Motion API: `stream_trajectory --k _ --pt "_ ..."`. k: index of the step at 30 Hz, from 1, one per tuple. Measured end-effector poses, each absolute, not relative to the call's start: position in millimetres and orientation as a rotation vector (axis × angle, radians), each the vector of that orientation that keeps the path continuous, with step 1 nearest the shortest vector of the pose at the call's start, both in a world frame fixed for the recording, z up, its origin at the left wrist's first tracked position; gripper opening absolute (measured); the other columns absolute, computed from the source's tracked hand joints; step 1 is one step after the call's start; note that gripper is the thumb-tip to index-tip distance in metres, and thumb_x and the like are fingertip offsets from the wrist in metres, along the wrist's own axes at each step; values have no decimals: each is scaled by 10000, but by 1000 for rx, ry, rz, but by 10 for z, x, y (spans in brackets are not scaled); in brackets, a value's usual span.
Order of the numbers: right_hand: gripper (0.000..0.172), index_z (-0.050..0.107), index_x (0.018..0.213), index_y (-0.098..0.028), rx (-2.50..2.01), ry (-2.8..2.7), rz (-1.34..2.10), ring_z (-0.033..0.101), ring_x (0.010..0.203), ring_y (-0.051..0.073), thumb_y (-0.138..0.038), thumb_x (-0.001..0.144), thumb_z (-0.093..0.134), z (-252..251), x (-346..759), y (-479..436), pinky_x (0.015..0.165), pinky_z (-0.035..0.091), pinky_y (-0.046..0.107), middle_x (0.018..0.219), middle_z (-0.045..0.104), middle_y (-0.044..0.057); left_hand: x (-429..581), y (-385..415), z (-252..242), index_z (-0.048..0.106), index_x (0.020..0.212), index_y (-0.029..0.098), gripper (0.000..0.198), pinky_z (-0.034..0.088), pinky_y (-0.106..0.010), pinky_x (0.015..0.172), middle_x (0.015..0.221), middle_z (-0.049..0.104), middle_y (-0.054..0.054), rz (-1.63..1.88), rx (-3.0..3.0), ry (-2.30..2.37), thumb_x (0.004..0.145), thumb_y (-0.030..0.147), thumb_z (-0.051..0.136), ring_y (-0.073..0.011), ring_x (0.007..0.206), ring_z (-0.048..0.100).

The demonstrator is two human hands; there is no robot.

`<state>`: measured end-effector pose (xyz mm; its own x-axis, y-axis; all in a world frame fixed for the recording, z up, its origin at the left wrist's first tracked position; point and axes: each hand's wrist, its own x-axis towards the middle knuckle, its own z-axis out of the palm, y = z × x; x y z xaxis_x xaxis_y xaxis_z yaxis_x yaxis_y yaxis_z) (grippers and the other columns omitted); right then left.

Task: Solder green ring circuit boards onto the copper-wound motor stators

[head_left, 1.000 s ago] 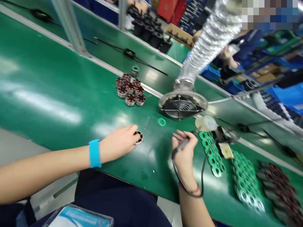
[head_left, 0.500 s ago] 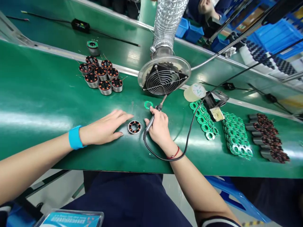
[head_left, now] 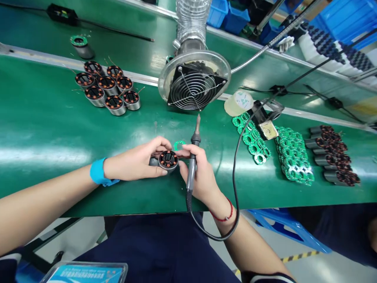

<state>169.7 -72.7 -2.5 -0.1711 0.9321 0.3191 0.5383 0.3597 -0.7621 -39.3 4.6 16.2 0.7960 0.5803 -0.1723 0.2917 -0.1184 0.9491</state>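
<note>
A motor stator, a metal cylinder with copper windings in its top, stands on the green bench in front of me. My left hand has its thumb and fingers closed around the stator's left side. In my right hand is a soldering iron, its tip pointing away from me towards the fan. The fingertips of that hand reach the stator's right side; whether they press on it I cannot tell. Just behind lies a green ring-shaped circuit board, partly hidden by my fingers.
A fume extractor fan hangs over the back of the bench. Several stators stand at the left. To the right are stacks of green circuit boards, a soldering iron stand, a yellowish roll and more stators.
My left hand has moved right and closed on the stator, which now shows more of its side. The right hand has come nearer to it, the iron now more upright in view. The camera view has shifted.
</note>
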Motion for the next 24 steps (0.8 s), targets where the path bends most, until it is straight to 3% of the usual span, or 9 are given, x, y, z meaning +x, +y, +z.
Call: stream_trajectory --k 3,8,14,17,21,24 --pt "395 413 1259 -292 -1277 -1856 604 713 868 182 -126 926 544 -4 1748 -698 831 565 369 943 721 8 -379 43 209 478 1128 205 353 559 -363 868 1046 680 -56 264 1729 729 833 332 624 -208 992 677" --pt "338 406 1227 -275 -1295 -1838 874 653 729 134 -149 937 523 22 1824 -708 741 538 286 870 672 -27 -377 50 295 585 1196 205 370 521 -350 871 1110 680 -60 217 2040 753 836 291 600 -220 993 652" --pt "352 544 1235 -223 -1765 -2135 661 682 851 242 -102 938 399 78 1844 -646 774 518 382 1012 718 97 -339 20 299 664 1160 151 346 502 -384 786 863 599 -71 167 2492 780 872 280 522 -249 835 597" --pt "322 582 1215 -195 -1864 -2067 549 687 833 252 -123 939 433 65 2028 -644 768 519 390 965 728 105 -397 42 213 654 1218 125 393 502 -431 837 930 613 -113 123 2617 823 912 298 476 -279 891 591" --pt "284 581 1259 -244 -1594 -1980 526 701 777 200 -254 989 495 24 2246 -749 735 539 338 889 735 36 -453 46 89 543 1383 122 491 511 -445 855 1051 641 -148 140 2594 871 942 320 458 -301 965 596" --pt "271 613 1245 -263 -1455 -1781 464 698 764 180 -320 992 535 -33 2253 -846 717 560 334 910 733 28 -400 33 45 551 1314 106 467 516 -431 878 1080 658 -152 228 2459 952 926 364 528 -297 988 611"
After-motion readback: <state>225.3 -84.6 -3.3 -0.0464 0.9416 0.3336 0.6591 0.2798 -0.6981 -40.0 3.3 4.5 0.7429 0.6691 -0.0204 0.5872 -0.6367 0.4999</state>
